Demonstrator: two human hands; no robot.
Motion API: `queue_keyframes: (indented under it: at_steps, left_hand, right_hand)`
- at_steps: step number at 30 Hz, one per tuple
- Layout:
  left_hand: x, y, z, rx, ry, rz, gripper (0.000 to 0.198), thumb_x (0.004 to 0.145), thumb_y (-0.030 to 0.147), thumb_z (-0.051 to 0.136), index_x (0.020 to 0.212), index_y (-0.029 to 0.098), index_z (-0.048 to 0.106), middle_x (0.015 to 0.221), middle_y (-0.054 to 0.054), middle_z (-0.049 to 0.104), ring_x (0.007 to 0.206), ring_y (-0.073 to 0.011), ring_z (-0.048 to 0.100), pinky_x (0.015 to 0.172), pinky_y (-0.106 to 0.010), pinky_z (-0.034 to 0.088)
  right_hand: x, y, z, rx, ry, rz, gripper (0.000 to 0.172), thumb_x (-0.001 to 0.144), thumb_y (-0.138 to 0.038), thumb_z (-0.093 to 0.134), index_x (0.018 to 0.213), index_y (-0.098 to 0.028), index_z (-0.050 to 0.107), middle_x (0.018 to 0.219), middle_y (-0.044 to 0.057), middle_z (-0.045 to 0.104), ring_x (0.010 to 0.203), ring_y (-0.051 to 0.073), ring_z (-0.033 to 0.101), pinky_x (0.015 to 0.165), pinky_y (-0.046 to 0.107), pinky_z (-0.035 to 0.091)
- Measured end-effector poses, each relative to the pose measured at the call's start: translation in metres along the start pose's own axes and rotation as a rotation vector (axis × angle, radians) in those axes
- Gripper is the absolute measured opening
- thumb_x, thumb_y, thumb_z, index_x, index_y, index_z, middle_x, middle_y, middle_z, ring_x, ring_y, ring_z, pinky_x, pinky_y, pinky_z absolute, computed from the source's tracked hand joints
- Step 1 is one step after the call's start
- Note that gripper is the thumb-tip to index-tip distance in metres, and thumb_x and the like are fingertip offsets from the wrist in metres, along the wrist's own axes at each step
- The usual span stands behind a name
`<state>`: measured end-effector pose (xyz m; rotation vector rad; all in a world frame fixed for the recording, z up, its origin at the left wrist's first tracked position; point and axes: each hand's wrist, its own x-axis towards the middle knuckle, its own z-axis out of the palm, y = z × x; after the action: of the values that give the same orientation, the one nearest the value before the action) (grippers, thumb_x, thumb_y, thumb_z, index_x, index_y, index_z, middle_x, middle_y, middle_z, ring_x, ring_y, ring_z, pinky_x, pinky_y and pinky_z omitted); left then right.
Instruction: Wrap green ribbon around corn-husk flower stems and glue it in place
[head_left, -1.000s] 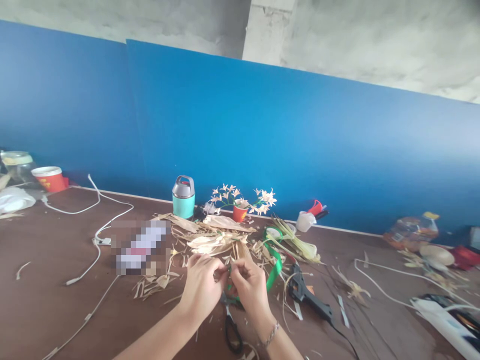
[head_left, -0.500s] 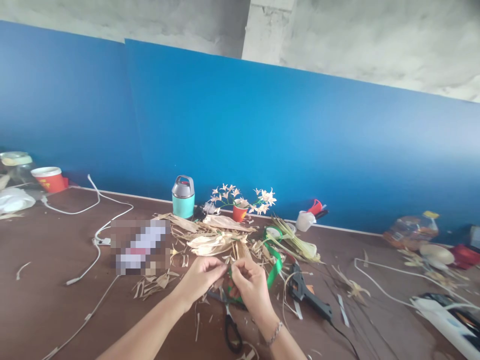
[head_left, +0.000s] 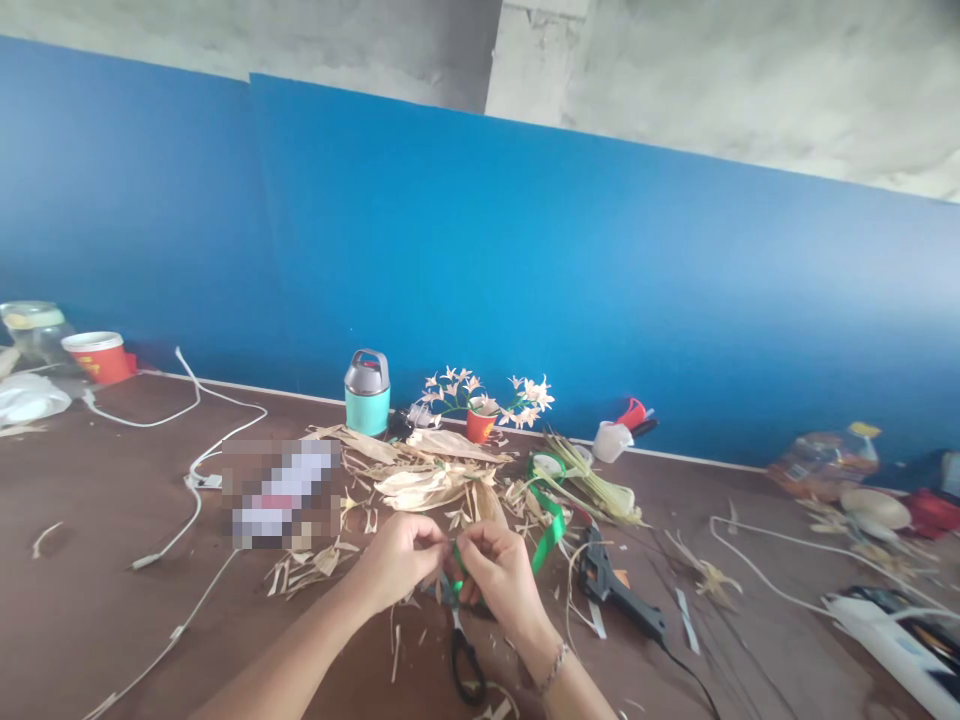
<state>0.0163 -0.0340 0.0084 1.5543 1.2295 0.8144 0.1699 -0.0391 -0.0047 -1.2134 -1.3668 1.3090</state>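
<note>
My left hand (head_left: pixel 405 560) is closed in a pinch, its fingertips almost touching those of my right hand. What the left fingertips hold is too small to make out. My right hand (head_left: pixel 499 565) pinches a green ribbon (head_left: pixel 458 556), a bit of which shows between the two hands. More green ribbon (head_left: pixel 551 540) runs out from behind the right hand to a roll (head_left: pixel 547 466) farther back. Below the hands lie scissors with a black handle (head_left: pixel 468 668), their blades partly covered. Dried husks (head_left: pixel 424 485) are heaped just beyond my fingers.
A black glue gun (head_left: pixel 619 595) lies right of my hands, a bundle of pale green stalks (head_left: pixel 600 490) behind it. At the back stand a turquoise container (head_left: pixel 367 405) and a red cup (head_left: pixel 480 425) with pale flowers. A white power strip (head_left: pixel 892 645) lies far right; white cables (head_left: pixel 196 470) run left.
Both hands stay almost in place with small finger movements. My right fingertips have shifted slightly left, and more green shows between and below the hands.
</note>
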Motion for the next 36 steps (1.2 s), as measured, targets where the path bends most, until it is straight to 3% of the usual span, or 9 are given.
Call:
queue_keyframes:
  at_steps: [7, 15, 22, 36]
  left_hand:
    - [-0.002, 0.011, -0.003, -0.129, -0.058, -0.049, 0.023, 0.069, 0.036, 0.061, 0.061, 0.014, 0.065, 0.05, 0.004, 0.053, 0.049, -0.0104, 0.042, 0.05, -0.022, 0.032]
    - [-0.002, 0.003, 0.0, -0.162, -0.036, -0.074, 0.024, 0.066, 0.037, 0.064, 0.065, 0.013, 0.066, 0.058, -0.001, 0.064, 0.055, -0.014, 0.053, 0.054, -0.023, 0.037]
    - [-0.002, 0.006, -0.001, -0.212, -0.028, -0.123, 0.021, 0.062, 0.034, 0.068, 0.062, 0.014, 0.063, 0.052, 0.003, 0.058, 0.051, -0.011, 0.048, 0.053, -0.022, 0.034]
    - [-0.002, 0.008, 0.0, -0.295, -0.026, -0.164, 0.02, 0.062, 0.033, 0.066, 0.062, 0.014, 0.061, 0.054, 0.0, 0.063, 0.052, -0.0132, 0.053, 0.054, -0.024, 0.037]
  right_hand:
    - [0.001, 0.001, -0.004, 0.044, -0.034, 0.019, 0.021, 0.074, -0.034, 0.058, 0.065, -0.016, 0.054, 0.048, -0.002, 0.056, 0.031, 0.008, 0.049, 0.032, 0.016, 0.034]
    - [0.001, -0.002, -0.003, 0.027, -0.037, 0.036, 0.021, 0.072, -0.034, 0.06, 0.062, -0.017, 0.054, 0.047, -0.002, 0.056, 0.031, 0.008, 0.048, 0.032, 0.017, 0.034]
    - [0.001, -0.004, -0.006, 0.02, -0.071, 0.052, 0.021, 0.073, -0.033, 0.059, 0.062, -0.015, 0.057, 0.048, -0.001, 0.057, 0.032, 0.008, 0.05, 0.032, 0.016, 0.033]
    - [0.001, -0.01, -0.01, 0.11, -0.095, 0.08, 0.018, 0.069, -0.032, 0.06, 0.066, -0.014, 0.062, 0.049, 0.001, 0.06, 0.033, 0.009, 0.053, 0.033, 0.016, 0.035]
